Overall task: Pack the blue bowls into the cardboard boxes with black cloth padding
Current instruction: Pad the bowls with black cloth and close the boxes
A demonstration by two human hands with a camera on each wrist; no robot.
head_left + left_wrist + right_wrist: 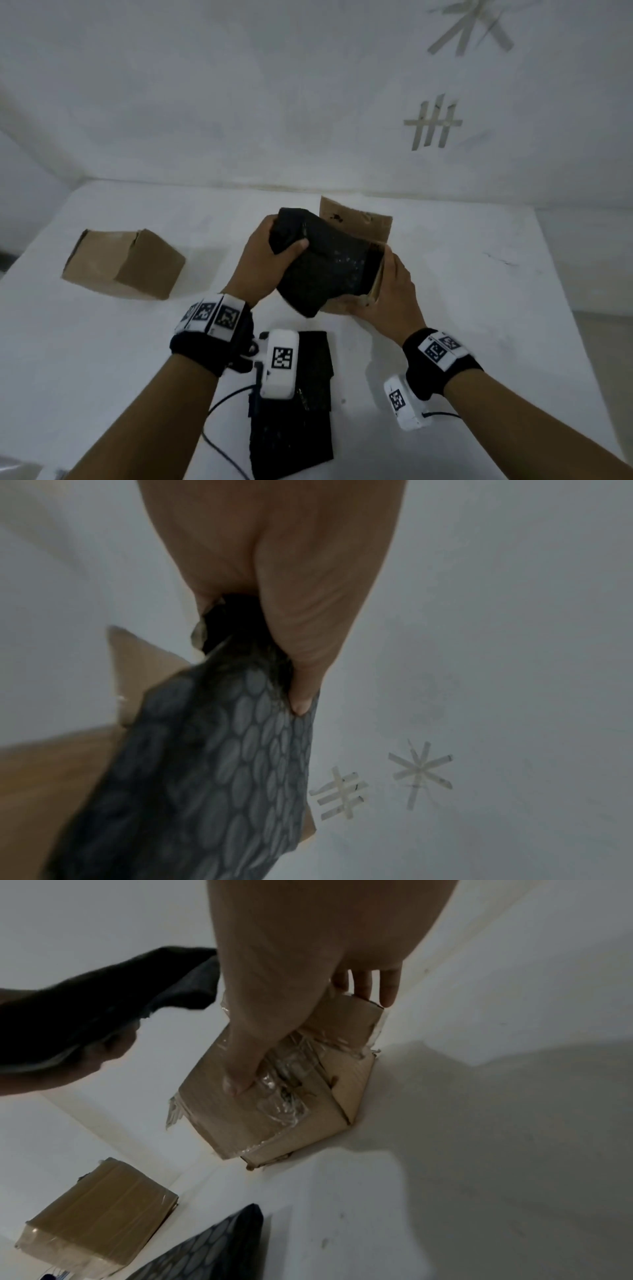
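On the white table [479, 274], an open brown cardboard box [356, 219] is steadied by the right hand [390, 291], thumb and fingers clasped on its near wall. A closed, taped brown cardboard box [126, 263] lies well apart at the left. A black mesh-patterned cloth [325, 267] is gripped by the left hand [263, 260] over the open box. Another folded black cloth [291, 428] lies nearer. No blue bowls can be seen.

A white counter [102, 342] carries a closed cardboard box [125, 265] at the left, an open cardboard box [363, 226] near the middle, and a flat black cloth [291, 428] at the near edge, well apart from both.
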